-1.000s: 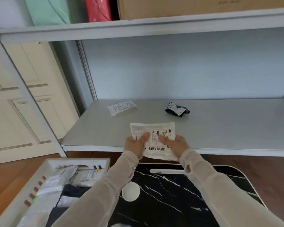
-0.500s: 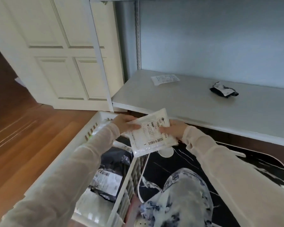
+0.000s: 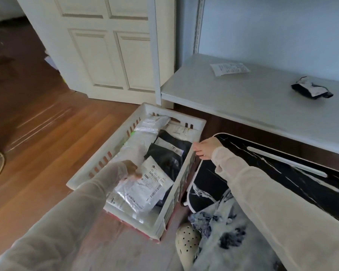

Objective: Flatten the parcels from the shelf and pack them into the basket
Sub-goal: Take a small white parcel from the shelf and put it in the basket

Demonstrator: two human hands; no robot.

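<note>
Change: since half a second ago the white parcel (image 3: pixel 151 184) has gone from both hands above the rim down into the basket (image 3: pixel 172 112), and the right hand (image 3: pixel 205 150) has left it for the basket's edge.
Floor (image 3: pixel 47 133): brown wooden boards, on the far left.
Door (image 3: pixel 106 47): white and panelled, behind the basket.
Left hand (image 3: pixel 132 170): inside the basket, fingers grasping the left edge of the white parcel.
White parcel: lies flat with its printed label up, in the near half of the basket, on top of other bags.
Basket: white with slatted walls, standing on the floor just in front of the shelf.
Packed parcels (image 3: pixel 169 157): black bags in the middle, with clear and white ones towards the far end.
Right hand: fingers curled over the basket's right rim, gripping it.
Shelf (image 3: pixel 243 110): pale grey board, to the right of the door.
Paper slip (image 3: pixel 229 68): lies flat near the back of the shelf.
Black parcel (image 3: pixel 311 89): crumpled, on the shelf, well apart from the slip.
Marbled board (image 3: pixel 282 169): black with white veins, right of the basket.
</note>
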